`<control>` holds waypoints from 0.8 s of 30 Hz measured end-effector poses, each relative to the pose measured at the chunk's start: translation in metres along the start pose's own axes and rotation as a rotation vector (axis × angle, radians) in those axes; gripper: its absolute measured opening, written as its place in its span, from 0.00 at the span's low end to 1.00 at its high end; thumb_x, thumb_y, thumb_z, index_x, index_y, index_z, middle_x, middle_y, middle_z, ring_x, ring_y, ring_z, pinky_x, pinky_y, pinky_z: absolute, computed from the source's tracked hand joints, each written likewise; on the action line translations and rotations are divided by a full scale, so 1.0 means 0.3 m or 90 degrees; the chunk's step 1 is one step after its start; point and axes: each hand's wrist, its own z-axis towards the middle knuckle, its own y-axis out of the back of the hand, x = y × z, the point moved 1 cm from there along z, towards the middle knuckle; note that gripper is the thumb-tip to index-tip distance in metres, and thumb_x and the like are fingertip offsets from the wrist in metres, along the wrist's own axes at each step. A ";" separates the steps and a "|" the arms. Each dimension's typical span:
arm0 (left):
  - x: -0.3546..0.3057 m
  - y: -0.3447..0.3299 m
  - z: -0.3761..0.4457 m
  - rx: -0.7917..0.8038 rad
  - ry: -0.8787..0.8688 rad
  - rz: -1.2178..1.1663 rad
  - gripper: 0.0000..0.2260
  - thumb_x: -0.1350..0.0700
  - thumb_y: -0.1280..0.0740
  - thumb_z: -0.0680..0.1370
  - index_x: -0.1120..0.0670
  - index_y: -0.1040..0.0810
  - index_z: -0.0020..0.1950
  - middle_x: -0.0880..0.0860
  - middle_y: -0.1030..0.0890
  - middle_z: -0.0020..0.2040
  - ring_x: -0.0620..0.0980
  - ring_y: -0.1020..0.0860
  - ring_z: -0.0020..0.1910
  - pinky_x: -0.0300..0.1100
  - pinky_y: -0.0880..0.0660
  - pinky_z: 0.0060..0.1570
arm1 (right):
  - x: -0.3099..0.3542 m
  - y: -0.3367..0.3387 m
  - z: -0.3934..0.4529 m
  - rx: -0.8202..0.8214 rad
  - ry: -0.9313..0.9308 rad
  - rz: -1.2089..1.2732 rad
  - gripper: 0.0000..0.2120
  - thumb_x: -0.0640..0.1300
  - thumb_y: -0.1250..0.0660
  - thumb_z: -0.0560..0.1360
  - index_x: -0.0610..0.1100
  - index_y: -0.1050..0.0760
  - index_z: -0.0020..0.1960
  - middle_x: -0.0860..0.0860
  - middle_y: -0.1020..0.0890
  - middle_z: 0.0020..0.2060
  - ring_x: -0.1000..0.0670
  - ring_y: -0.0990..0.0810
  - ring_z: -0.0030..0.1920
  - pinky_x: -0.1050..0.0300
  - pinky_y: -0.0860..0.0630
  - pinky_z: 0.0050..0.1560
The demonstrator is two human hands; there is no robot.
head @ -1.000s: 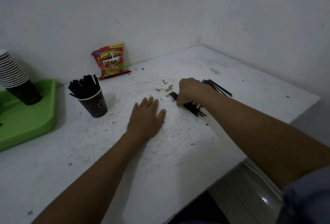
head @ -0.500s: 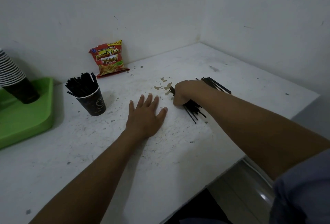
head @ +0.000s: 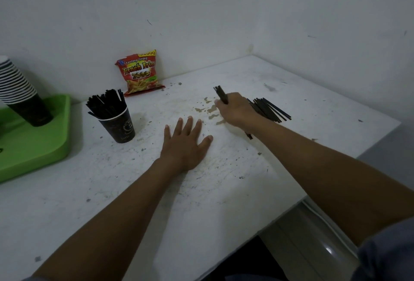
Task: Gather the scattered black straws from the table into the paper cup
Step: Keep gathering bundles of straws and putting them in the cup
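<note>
A dark paper cup (head: 121,127) stands left of centre on the white table (head: 224,191), with several black straws (head: 105,104) sticking out of it. My right hand (head: 235,110) is closed around a bundle of black straws (head: 220,94), whose ends poke up past my fingers while the lower ends show under my wrist. A loose pile of black straws (head: 271,110) lies on the table just right of that hand. My left hand (head: 186,144) rests flat on the table, fingers spread, holding nothing.
A red French fries snack bag (head: 140,72) leans on the back wall. A green tray (head: 33,144) at the left carries a tilted stack of paper cups (head: 20,94). Walls close the back and right sides. The table's right edge drops off to the floor.
My right hand has lifted a bundle of straws off the table and tilted it upward. The left hand has stayed flat in place.
</note>
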 end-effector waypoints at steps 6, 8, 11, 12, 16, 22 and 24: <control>0.001 0.056 -0.087 -0.045 -0.017 -0.255 0.26 0.41 0.55 0.86 0.47 0.41 0.82 0.50 0.44 0.83 0.52 0.48 0.82 0.53 0.52 0.80 | 0.102 0.037 -0.007 -0.045 -0.001 0.456 0.22 0.58 0.30 0.77 0.43 0.26 0.33 0.51 0.33 0.22 0.53 0.37 0.20 0.59 0.38 0.25; -0.011 0.102 -0.107 -0.057 0.119 -0.530 0.22 0.44 0.49 0.86 0.49 0.30 0.77 0.48 0.31 0.77 0.54 0.32 0.74 0.51 0.34 0.73 | 0.146 0.039 -0.015 -0.034 0.033 0.522 0.23 0.57 0.30 0.77 0.43 0.27 0.32 0.50 0.34 0.22 0.52 0.38 0.21 0.59 0.38 0.25; -0.023 0.166 -0.124 0.081 0.252 -1.074 0.19 0.50 0.45 0.86 0.59 0.22 0.67 0.55 0.21 0.69 0.56 0.24 0.68 0.52 0.29 0.70 | 0.207 0.039 -0.031 -0.033 0.090 0.564 0.23 0.56 0.30 0.78 0.41 0.25 0.32 0.49 0.32 0.24 0.51 0.37 0.23 0.59 0.40 0.25; -0.024 0.182 -0.132 0.140 0.259 -1.230 0.19 0.52 0.46 0.86 0.63 0.23 0.66 0.61 0.21 0.67 0.60 0.23 0.68 0.54 0.29 0.70 | 0.225 0.037 -0.036 -0.029 0.108 0.575 0.23 0.55 0.31 0.79 0.41 0.25 0.32 0.48 0.31 0.24 0.51 0.37 0.23 0.59 0.40 0.25; -0.044 0.219 -0.168 0.291 0.239 -1.451 0.21 0.57 0.48 0.86 0.73 0.28 0.67 0.73 0.23 0.65 0.71 0.24 0.66 0.58 0.28 0.68 | 0.265 0.021 -0.062 0.029 0.164 0.605 0.18 0.52 0.32 0.80 0.41 0.23 0.38 0.49 0.31 0.24 0.52 0.36 0.23 0.59 0.39 0.25; -0.058 0.219 -0.200 0.373 0.241 -1.501 0.22 0.58 0.49 0.85 0.75 0.33 0.70 0.74 0.25 0.66 0.72 0.25 0.66 0.62 0.25 0.64 | 0.232 -0.014 -0.085 0.157 0.136 0.649 0.13 0.49 0.35 0.82 0.41 0.23 0.45 0.50 0.35 0.23 0.53 0.40 0.23 0.60 0.43 0.23; -0.058 0.215 -0.207 0.390 0.252 -1.500 0.22 0.58 0.49 0.85 0.75 0.33 0.70 0.75 0.25 0.66 0.72 0.24 0.64 0.64 0.24 0.59 | 0.218 -0.017 -0.089 0.205 0.089 0.684 0.14 0.50 0.36 0.82 0.41 0.25 0.43 0.51 0.37 0.23 0.54 0.43 0.23 0.61 0.46 0.22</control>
